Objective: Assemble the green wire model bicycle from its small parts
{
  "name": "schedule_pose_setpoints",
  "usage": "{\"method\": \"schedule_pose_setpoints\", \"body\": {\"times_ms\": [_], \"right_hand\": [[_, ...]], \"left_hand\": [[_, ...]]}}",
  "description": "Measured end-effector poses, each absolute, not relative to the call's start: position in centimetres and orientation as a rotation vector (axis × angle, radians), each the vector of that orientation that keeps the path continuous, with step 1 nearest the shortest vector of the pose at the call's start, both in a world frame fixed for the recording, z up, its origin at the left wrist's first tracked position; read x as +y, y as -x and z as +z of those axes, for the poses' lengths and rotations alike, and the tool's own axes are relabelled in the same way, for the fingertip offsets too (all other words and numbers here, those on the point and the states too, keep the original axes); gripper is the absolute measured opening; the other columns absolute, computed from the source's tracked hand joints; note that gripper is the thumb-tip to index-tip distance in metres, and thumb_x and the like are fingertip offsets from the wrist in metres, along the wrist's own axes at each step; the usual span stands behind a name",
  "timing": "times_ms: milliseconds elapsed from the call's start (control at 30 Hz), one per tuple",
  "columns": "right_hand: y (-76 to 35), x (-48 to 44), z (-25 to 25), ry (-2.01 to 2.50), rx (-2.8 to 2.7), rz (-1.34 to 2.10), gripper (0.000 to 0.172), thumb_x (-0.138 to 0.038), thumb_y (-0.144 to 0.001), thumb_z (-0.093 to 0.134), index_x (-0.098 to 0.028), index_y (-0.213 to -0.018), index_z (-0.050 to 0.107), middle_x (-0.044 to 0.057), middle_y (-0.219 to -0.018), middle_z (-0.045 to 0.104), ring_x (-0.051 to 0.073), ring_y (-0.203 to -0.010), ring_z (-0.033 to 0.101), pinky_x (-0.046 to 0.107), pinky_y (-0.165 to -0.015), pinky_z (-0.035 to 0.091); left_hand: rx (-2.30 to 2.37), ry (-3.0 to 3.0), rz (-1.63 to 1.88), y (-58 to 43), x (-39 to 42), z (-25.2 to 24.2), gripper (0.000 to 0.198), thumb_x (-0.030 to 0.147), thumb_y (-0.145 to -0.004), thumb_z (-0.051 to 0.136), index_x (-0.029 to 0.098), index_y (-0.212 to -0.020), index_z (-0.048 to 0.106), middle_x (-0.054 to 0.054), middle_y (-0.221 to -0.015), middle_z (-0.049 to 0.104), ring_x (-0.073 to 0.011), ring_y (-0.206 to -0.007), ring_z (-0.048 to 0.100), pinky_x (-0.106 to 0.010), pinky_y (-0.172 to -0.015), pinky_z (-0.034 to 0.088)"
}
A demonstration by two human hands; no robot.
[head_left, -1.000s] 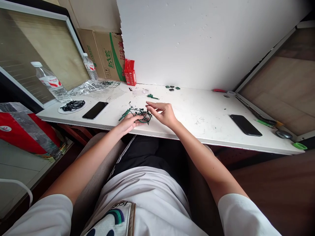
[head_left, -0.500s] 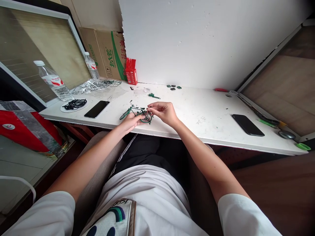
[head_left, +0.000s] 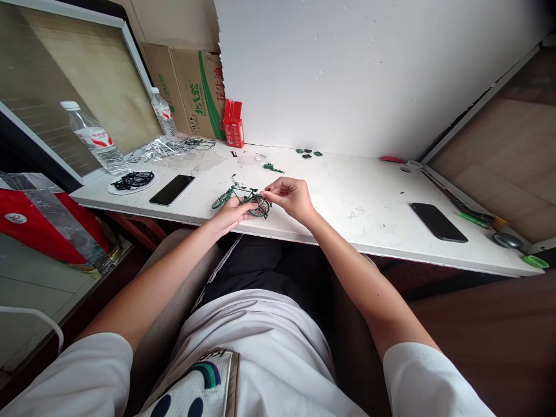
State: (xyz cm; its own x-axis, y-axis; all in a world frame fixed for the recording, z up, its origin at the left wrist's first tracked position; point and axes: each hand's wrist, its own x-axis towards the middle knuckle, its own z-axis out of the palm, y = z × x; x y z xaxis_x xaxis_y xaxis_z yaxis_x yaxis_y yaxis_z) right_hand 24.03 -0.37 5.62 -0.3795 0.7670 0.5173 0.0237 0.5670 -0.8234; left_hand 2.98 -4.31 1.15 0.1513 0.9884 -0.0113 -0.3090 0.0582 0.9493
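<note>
A small green model bicycle [head_left: 238,193] stands near the front edge of the table, its handlebars to the left. My left hand [head_left: 232,215] is closed on it, with the thumb lying against the rear wheel [head_left: 263,208]. My right hand [head_left: 292,197] is pinched just above that wheel, thumb and forefinger together. A tiny dark spot shows at its fingertips, too small to name. Behind the hands lies a loose green part [head_left: 273,168] with a thin rod. Several small dark green pieces [head_left: 307,154] lie farther back by the white board.
On the left are a black phone [head_left: 172,190], a white plate [head_left: 113,189] with black plastic scraps, and two water bottles [head_left: 98,142]. A red box [head_left: 233,124] stands behind, before a carton [head_left: 191,92]. Another phone [head_left: 438,222] and a mouse [head_left: 507,240] lie right.
My right hand's fingers have shifted slightly at the rear wheel, and the dark spot at the fingertips shows more plainly. My left hand keeps its hold on the bicycle. The view has tilted a little.
</note>
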Motion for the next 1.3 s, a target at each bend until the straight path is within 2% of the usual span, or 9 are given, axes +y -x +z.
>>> {"method": "schedule_pose_setpoints", "body": {"times_ms": [133,300,467,567,700,933,1300], "right_hand": [[-24.0,-0.2,5.3,0.654,-1.795,0.884,0.056,-0.074,-0.075,0.091,-0.02,-0.084,0.078,0.01,-0.09,0.084,0.026,-0.081,0.082,0.035,-0.072,0.068],[-24.0,-0.4,5.2,0.643,-1.851,0.78,0.055,-0.07,-0.084,0.087,-0.022,-0.11,0.085,0.006,-0.085,0.084,0.023,-0.078,0.081,0.035,-0.076,0.068],[-23.9,-1.1,5.8,0.609,-1.896,0.736,0.051,-0.067,-0.092,0.081,-0.022,-0.115,0.088,0.01,-0.113,0.087,0.028,-0.096,0.084,0.039,-0.087,0.071],[-23.8,-1.4,6.2,0.609,-1.89,0.783,0.052,-0.066,-0.094,0.078,-0.023,-0.123,0.086,0.009,-0.119,0.086,0.029,-0.109,0.083,0.041,-0.095,0.071],[-23.6,-1.3,6.1,0.602,-1.858,0.905,0.054,-0.065,-0.088,0.084,-0.021,-0.118,0.086,0.01,-0.112,0.087,0.028,-0.104,0.084,0.041,-0.097,0.07],[-23.5,-0.7,5.6,0.635,-1.803,0.956,0.055,-0.069,-0.079,0.09,-0.02,-0.103,0.084,0.01,-0.099,0.086,0.027,-0.092,0.084,0.039,-0.086,0.071],[-23.4,-0.5,5.3,0.637,-1.779,0.95,0.052,-0.067,-0.079,0.091,-0.02,-0.098,0.079,0.009,-0.098,0.084,0.025,-0.088,0.082,0.037,-0.081,0.07]], "left_hand": [[0.883,-1.007,1.218,-2.9,-4.2,1.0,0.033,0.02,-0.081,0.087,0.011,-0.112,0.078,-0.014,-0.11,0.085,-0.0303,-0.11,0.081,-0.056,-0.112,0.06],[0.865,-1.03,1.211,-3.0,-4.4,1.1,0.032,0.021,-0.081,0.089,0.011,-0.109,0.078,-0.014,-0.109,0.084,-0.0315,-0.112,0.08,-0.057,-0.111,0.061],[0.847,-1.024,1.217,-2.9,-4.3,1.2,0.034,0.023,-0.082,0.09,0.011,-0.112,0.078,-0.015,-0.11,0.084,-0.0312,-0.11,0.081,-0.058,-0.112,0.06],[0.834,-1.017,1.222,-2.9,-4.3,1.2,0.033,0.023,-0.083,0.089,0.012,-0.113,0.078,-0.014,-0.112,0.084,-0.0305,-0.112,0.081,-0.056,-0.114,0.06],[0.838,-1.016,1.228,-3.0,-4.3,1.3,0.031,0.021,-0.082,0.089,0.011,-0.11,0.078,-0.015,-0.111,0.084,-0.0309,-0.111,0.081,-0.057,-0.114,0.059],[0.859,-1.01,1.227,-3.0,-4.4,1.3,0.032,0.02,-0.082,0.09,0.011,-0.111,0.078,-0.014,-0.107,0.084,-0.0315,-0.111,0.081,-0.058,-0.114,0.06],[0.852,-1.001,1.221,-3.0,-4.5,1.6,0.032,0.019,-0.082,0.09,0.01,-0.111,0.078,-0.015,-0.109,0.084,-0.0321,-0.11,0.081,-0.06,-0.115,0.058]]}}
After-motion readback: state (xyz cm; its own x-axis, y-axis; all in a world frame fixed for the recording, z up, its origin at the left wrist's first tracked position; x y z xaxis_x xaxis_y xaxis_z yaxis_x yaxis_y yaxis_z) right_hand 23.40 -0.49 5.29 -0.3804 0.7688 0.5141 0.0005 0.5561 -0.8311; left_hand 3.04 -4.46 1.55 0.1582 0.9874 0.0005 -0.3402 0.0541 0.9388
